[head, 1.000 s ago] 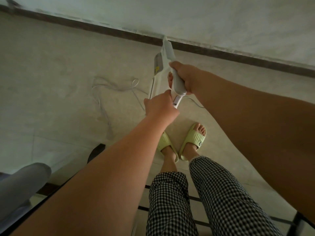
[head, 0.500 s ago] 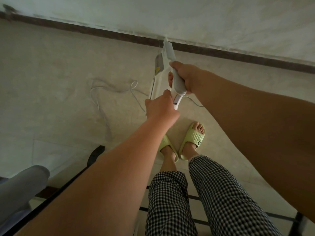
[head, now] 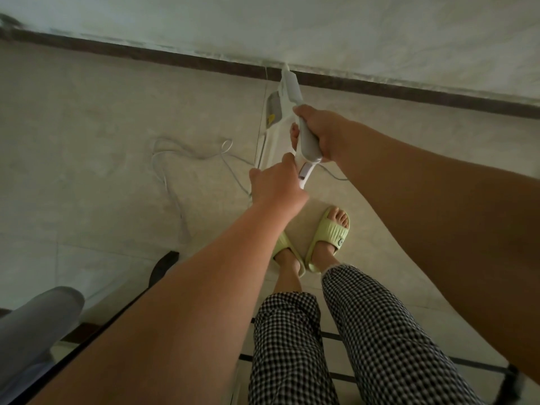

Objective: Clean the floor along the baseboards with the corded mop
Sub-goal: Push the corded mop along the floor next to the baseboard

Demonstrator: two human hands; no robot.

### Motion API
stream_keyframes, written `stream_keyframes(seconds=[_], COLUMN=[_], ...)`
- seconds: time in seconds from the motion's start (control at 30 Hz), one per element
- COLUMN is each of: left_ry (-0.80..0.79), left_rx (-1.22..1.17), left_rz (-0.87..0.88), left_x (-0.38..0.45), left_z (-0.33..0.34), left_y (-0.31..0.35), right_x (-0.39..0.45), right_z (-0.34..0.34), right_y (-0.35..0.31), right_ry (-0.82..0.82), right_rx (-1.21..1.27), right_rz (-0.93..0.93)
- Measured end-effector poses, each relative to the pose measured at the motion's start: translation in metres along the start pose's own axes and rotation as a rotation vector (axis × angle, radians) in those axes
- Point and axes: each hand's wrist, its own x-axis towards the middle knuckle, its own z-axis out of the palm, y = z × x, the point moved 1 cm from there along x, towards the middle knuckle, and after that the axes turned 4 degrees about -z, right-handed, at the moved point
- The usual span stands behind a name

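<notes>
The white corded mop [head: 280, 112] stands upright in front of me, its far end close to the dark baseboard [head: 175, 58] under the pale wall. My right hand [head: 324, 133] grips the grey upper handle [head: 306, 141]. My left hand [head: 276, 185] holds the lower end of the handle just below it. The mop head is hidden behind the body and my hands. A white cord [head: 187, 159] loops across the beige tiled floor [head: 87, 127] to the left of the mop.
My feet in light green slippers [head: 328, 235] stand just behind the mop. A dark chair or table leg [head: 162, 267] and a grey rounded object [head: 35, 323] sit at lower left. Dark metal bars [head: 467, 366] cross behind my legs.
The view has shifted slightly; the baseboard sits a little lower in frame. Both hands keep their hold on the handle.
</notes>
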Motion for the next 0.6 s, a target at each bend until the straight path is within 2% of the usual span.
stream_keyframes(seconds=[0.6], left_ry=[-0.053], left_rx=[0.002], left_rz=[0.070], left_x=[-0.002], left_z=[0.007], left_y=[0.029], right_x=[-0.005], right_z=[-0.035], right_y=[-0.003], right_ry=[-0.007], right_rx=[0.057], right_rz=[0.018])
